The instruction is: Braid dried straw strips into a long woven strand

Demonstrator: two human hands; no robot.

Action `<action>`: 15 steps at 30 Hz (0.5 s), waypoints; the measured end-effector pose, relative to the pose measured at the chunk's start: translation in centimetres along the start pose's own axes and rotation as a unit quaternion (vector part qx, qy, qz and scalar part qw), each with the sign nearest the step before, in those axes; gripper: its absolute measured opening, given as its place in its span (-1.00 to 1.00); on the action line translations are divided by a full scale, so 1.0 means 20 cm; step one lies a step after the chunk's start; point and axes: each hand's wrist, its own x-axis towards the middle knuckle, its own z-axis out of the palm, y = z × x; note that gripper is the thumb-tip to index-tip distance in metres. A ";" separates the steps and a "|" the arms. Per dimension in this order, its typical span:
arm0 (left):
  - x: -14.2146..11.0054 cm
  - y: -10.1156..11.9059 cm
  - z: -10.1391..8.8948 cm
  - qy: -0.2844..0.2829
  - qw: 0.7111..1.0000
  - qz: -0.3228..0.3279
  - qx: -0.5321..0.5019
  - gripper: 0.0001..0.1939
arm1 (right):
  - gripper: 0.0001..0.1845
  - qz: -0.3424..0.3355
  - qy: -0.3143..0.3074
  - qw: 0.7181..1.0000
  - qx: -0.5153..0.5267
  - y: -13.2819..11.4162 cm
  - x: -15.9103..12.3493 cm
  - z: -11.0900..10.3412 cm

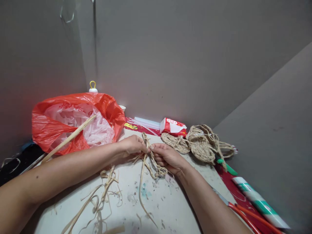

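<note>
My left hand (133, 145) and my right hand (166, 157) meet at the middle of a white stained table (151, 201). Both pinch a half-woven straw piece (150, 159), a twisted plait whose top loop stands up between my fingertips. Loose straw strands (142, 182) trail from it toward me. The fingers of both hands are closed on the plait.
A red plastic bag (73, 120) with a long stick (70, 138) lies at the left. Woven straw sandals (200, 144) sit at the right, behind them a red-white packet (173, 126). Straw scraps (97, 201) litter the near table. Red-handled scissors (241, 213) and a green-white roll (260, 201) lie at the right edge.
</note>
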 end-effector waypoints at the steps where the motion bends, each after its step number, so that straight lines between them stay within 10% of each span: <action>1: 0.00 -0.01 0.00 -0.008 1.000 -0.009 -0.004 -0.78 | -0.65 0.000 0.001 1.000 -0.002 0.00 0.00 0.00; 15: 0.01 -0.05 0.02 0.009 0.994 0.003 0.111 -0.81 | -0.61 -0.019 0.039 0.998 -0.042 0.03 0.01 0.00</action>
